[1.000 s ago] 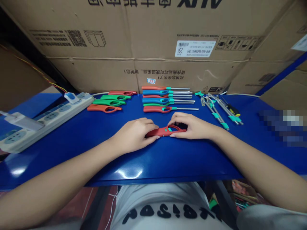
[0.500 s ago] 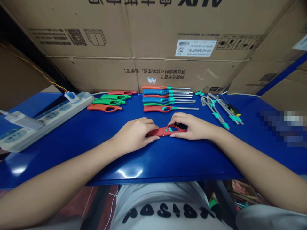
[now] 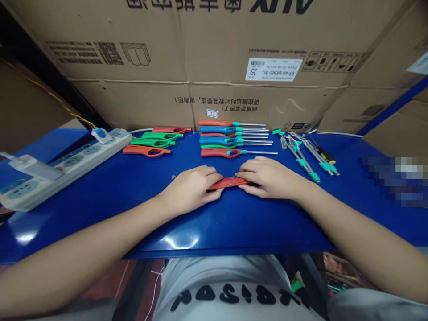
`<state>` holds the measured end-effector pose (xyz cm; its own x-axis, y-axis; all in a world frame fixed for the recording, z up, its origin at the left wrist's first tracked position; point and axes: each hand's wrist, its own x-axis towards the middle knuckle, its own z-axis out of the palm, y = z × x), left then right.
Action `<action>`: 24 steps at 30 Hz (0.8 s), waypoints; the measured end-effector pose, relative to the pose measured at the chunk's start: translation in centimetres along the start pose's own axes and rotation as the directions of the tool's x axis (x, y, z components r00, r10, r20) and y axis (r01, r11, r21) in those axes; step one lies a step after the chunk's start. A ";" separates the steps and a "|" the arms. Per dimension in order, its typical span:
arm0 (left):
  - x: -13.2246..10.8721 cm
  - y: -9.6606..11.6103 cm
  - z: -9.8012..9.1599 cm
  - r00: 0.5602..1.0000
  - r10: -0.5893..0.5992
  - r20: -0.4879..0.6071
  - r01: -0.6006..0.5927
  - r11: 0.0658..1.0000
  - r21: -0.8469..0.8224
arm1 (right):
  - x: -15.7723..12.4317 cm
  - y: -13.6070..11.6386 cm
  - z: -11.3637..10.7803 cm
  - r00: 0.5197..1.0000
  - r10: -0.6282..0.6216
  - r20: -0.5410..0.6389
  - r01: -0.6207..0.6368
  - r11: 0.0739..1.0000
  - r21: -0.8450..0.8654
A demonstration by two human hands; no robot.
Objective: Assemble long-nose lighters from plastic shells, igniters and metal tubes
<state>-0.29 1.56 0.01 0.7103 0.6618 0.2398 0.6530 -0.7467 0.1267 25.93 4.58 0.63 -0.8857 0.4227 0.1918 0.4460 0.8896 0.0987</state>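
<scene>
L hand (image 3: 200,187) & R hand (image 3: 264,178) at approx. mid-table, btwn front & rear edges; each pinches one end of a red casing (image 3: 230,183), thumb vs. fingers, narrow seamed side twd. viewer. Contact of casing w/ table (image 3: 207,227) can't be told. Nr. rear edge, ctr.: stacked row of lighters (image 3: 217,140) w/ metal tubes; to their L, red, green & orange handles (image 3: 147,150). Twd. rear R corner: tube parts (image 3: 301,159) w/ teal fittings, beside a black-&-yellow screwdriver (image 3: 326,155). Along L edge: power strip (image 3: 78,158), set obliquely.
</scene>
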 end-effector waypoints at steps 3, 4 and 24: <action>0.1 -0.4 0.2 0.999 0.007 -0.041 -0.009 0.998 -0.063 | -0.1 0.1 0.3 0.999 -0.010 -0.040 0.011 1.000 0.024; 0.1 -0.5 0.2 0.999 0.010 -0.050 -0.014 0.996 -0.092 | -0.2 0.2 0.3 0.999 -0.015 -0.049 0.017 0.999 0.034; 0.3 -1.0 -0.4 0.985 -0.098 -0.144 0.075 0.985 -0.155 | -0.9 0.6 -0.7 0.975 0.175 -0.135 -0.161 0.981 0.111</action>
<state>-0.82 2.45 0.33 0.5977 0.7151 0.3626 0.6558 -0.6962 0.2919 27.07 4.64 1.21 -0.7685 0.5447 0.3358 0.5653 0.8238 -0.0425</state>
